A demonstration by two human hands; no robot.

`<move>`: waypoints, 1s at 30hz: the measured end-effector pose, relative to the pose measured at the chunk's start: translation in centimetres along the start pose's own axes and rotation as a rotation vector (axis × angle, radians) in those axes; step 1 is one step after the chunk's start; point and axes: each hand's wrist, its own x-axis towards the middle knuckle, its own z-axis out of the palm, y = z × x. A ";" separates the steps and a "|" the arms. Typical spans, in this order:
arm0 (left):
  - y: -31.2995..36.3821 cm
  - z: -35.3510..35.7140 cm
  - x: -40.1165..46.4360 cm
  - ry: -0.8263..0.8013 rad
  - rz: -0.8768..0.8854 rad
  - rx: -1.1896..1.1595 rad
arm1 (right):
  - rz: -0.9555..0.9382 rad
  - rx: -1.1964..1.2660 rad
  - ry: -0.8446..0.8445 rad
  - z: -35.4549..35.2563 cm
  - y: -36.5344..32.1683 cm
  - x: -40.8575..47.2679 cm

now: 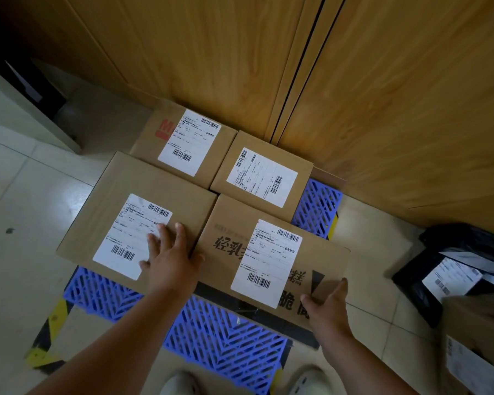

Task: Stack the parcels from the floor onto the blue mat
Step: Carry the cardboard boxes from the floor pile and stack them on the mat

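Note:
Several cardboard parcels with white labels lie on the blue mat (226,334). Two sit at the back against the wooden wall: one at back left (154,138) with a red mark, one at back right (305,166). A large parcel (120,183) lies at front left. My left hand (169,258) rests flat on it, fingers spread over its right edge. The front right parcel (228,223) bears black printed characters. My right hand (328,300) holds its near right corner, thumb on top and fingers against the edge.
More parcels wait on the tiled floor at the right: black plastic mailers (454,269) and a cardboard box (476,352). Yellow-black tape (52,323) marks the floor around the mat. Wooden cabinet doors (382,95) stand behind. My shoes (311,380) are at the mat's near edge.

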 end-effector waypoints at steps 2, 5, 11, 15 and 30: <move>-0.1 0.0 0.0 -0.004 0.000 0.000 | 0.010 -0.006 -0.010 -0.1 0.0 0.0; -0.5 -0.4 -0.2 0.031 0.022 -0.031 | 0.010 -0.060 -0.004 -0.2 -0.5 -0.5; -4.7 -1.2 -1.2 0.143 -0.144 -0.040 | -0.446 -0.739 0.174 0.3 -2.5 -2.1; -6.5 -1.0 -1.5 0.032 -0.165 -0.124 | -0.571 -0.988 0.073 3.0 -3.8 -2.2; -7.0 -0.4 -1.1 0.066 -0.106 -0.184 | -0.450 -1.028 0.001 4.9 -4.7 -2.2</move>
